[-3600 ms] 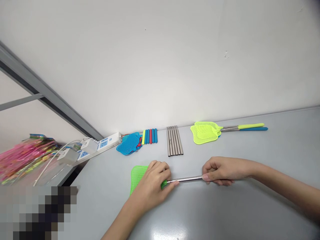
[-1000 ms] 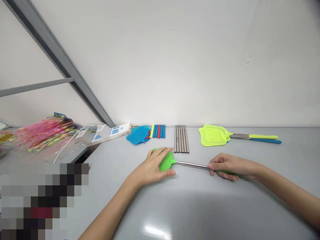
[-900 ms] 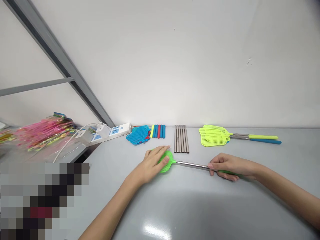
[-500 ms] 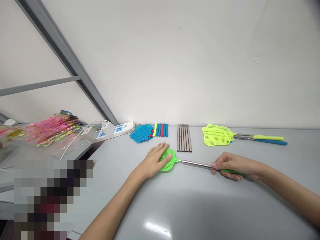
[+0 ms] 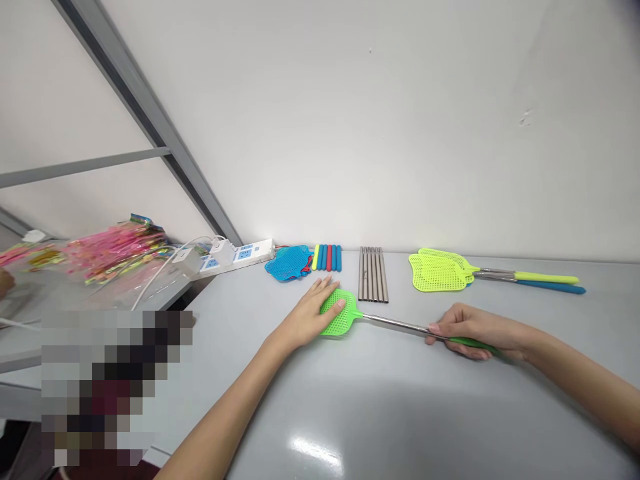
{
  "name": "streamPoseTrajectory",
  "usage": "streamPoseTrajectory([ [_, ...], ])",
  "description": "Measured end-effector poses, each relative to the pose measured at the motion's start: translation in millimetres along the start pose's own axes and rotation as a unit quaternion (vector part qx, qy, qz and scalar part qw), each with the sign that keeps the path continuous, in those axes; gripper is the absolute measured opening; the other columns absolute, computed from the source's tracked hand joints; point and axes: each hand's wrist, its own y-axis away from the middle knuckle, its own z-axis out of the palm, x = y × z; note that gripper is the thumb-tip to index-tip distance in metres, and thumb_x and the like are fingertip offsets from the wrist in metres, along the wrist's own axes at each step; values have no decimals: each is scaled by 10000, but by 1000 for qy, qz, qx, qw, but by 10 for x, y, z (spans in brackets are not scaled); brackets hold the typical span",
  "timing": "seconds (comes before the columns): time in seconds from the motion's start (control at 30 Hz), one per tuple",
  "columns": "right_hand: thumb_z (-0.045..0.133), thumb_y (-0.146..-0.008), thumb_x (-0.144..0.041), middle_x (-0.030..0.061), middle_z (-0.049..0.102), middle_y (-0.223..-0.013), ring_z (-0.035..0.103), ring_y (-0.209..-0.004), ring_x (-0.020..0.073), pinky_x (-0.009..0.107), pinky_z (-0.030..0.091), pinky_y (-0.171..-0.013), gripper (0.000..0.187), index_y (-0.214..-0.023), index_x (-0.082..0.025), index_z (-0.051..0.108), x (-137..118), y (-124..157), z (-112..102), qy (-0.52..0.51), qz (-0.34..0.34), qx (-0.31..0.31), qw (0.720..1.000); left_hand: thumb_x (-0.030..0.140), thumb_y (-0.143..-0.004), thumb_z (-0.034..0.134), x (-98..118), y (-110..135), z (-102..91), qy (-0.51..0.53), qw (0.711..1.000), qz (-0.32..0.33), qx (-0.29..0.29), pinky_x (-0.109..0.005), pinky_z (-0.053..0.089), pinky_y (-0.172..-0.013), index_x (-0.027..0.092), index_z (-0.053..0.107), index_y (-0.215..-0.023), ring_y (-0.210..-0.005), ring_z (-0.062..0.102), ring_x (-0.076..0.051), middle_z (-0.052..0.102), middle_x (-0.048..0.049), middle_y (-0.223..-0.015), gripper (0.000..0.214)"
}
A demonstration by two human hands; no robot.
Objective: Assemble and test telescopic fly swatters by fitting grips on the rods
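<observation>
A green fly swatter lies across the grey table (image 5: 400,413): its mesh head (image 5: 343,321) at the left, a thin metal rod (image 5: 395,325) in the middle, a green handle (image 5: 473,344) at the right. My left hand (image 5: 313,313) grips the left side of the mesh head, thumb on top of it. Fingers of my right hand (image 5: 473,328) are wrapped round the handle where it meets the rod.
Along the wall lie a blue mesh head (image 5: 287,263), a row of coloured handle sleeves (image 5: 327,257), several metal rods (image 5: 373,283) and two assembled swatters (image 5: 443,270). A white power strip (image 5: 235,255) with plugs and pink packets (image 5: 120,243) sit at the left.
The swatter's rod has been pulled out longer between my hands. My left hand went from covering the mesh head to gripping its left side, and the view has shifted left.
</observation>
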Motion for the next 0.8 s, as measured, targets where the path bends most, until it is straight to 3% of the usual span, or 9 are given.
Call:
streamPoseTrajectory([
  [0.37,491,-804,-458,-94,350,-341,232,-308,37,300,402,-732,463,-443,-172,452,-9,8,-5,2,12,-6,1000,599,-825,274,52,41,-24,-50,997,29,-50,-437,81,-1059,325,306,-1319,-1320,53,-245,148,-29,-1439,566],
  [0.6,492,-806,-444,-91,364,-328,251,-311,33,304,379,-841,474,-423,-170,446,5,8,-22,11,6,-27,1000,577,-831,303,147,88,-31,-46,986,114,-109,-453,65,-1059,339,344,-1296,-1319,71,-243,151,-2,-1435,524],
  [0.8,453,-810,-493,-88,360,-325,268,-321,42,314,381,-850,496,-428,-178,429,-1,2,-30,57,4,-27,998,594,-813,327,156,90,-41,-51,984,117,-121,-463,63,-1057,348,333,-1299,-1317,79,-259,151,12,-1435,545],
])
